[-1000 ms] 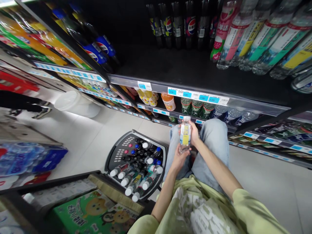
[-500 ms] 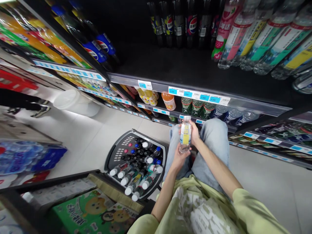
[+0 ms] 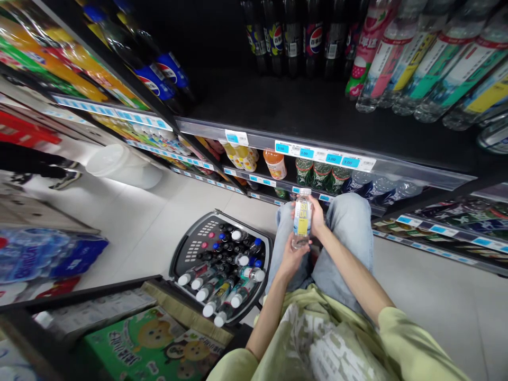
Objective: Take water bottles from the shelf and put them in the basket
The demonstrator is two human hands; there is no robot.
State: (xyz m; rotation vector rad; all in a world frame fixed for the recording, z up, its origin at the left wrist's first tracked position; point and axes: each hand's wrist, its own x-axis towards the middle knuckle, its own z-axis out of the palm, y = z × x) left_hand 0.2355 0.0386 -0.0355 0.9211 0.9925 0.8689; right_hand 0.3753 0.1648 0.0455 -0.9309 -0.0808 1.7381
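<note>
A clear soda water bottle (image 3: 302, 219) with a white cap and a yellow-blue label stands upright in front of my knees. My right hand (image 3: 317, 216) wraps its upper part from the right side. My left hand (image 3: 291, 259) cups its base from below, fingers closed against it. Down to the left sits a grey shopping basket (image 3: 194, 244) on the floor, packed with several bottles, some lying with white caps toward me.
Black shelves (image 3: 325, 153) with price tags hold rows of drinks ahead and on the left. A green carton (image 3: 151, 346) lies at lower left, shrink-wrapped water packs (image 3: 47, 256) at far left. A white bucket (image 3: 119, 166) and another person's shoe (image 3: 65, 181) are down the aisle.
</note>
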